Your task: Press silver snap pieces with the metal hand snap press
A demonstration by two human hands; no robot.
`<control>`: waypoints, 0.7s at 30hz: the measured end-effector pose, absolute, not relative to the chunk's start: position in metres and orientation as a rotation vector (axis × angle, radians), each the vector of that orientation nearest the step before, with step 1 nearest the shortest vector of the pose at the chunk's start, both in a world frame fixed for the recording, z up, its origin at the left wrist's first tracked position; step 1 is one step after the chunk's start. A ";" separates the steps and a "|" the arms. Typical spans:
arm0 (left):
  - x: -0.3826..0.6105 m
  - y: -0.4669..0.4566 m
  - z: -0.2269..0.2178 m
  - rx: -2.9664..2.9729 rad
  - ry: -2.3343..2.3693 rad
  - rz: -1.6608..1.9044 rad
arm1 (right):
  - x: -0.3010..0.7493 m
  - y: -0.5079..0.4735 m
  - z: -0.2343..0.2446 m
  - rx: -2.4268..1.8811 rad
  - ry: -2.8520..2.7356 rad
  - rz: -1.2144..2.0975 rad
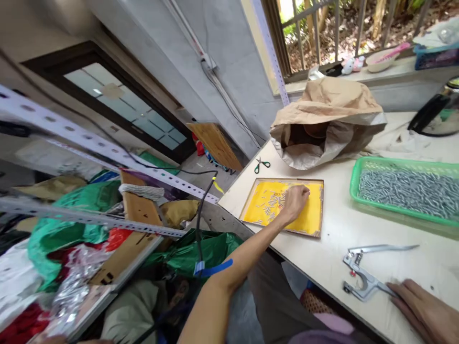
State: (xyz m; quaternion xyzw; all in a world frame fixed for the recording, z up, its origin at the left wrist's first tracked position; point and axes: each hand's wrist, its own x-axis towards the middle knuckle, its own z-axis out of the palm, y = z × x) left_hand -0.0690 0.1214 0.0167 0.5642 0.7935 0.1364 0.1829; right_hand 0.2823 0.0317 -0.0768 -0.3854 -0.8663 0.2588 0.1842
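A lane of bare bench [337, 203] runs between the tray [322, 215] and the basket [394, 209]. The sack [326, 100] blocks its far end; the pliers [364, 282], handles spread, and the right hand [425, 306] obstruct the near right. The left hand [296, 203] and forearm cross the tray's near edge; its right strip is open from above.

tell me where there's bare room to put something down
Mostly bare white table shows between the yellow tray and the green basket, and again between that basket and the metal hand tool. Crowded: the back, with paper bag and kettle, and the tray where small pieces lie beside the left hand.
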 end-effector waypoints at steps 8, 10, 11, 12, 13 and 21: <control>0.013 0.014 0.008 0.824 1.663 0.483 | 0.269 0.025 -0.036 -1.087 -2.678 0.592; 0.025 0.004 0.000 0.797 1.665 0.490 | 0.267 0.024 -0.035 -1.071 -2.691 0.592; 0.029 0.001 -0.003 0.803 1.672 0.499 | 0.267 0.024 -0.035 -1.066 -2.690 0.591; 0.031 0.000 -0.006 0.814 1.681 0.500 | 0.267 0.023 -0.037 -1.064 -2.683 0.590; 0.033 -0.001 -0.009 0.826 1.693 0.489 | 0.267 0.022 -0.038 -1.065 -2.672 0.587; 0.037 -0.001 -0.015 1.021 1.788 0.307 | 0.266 0.021 -0.031 -1.033 -2.665 0.565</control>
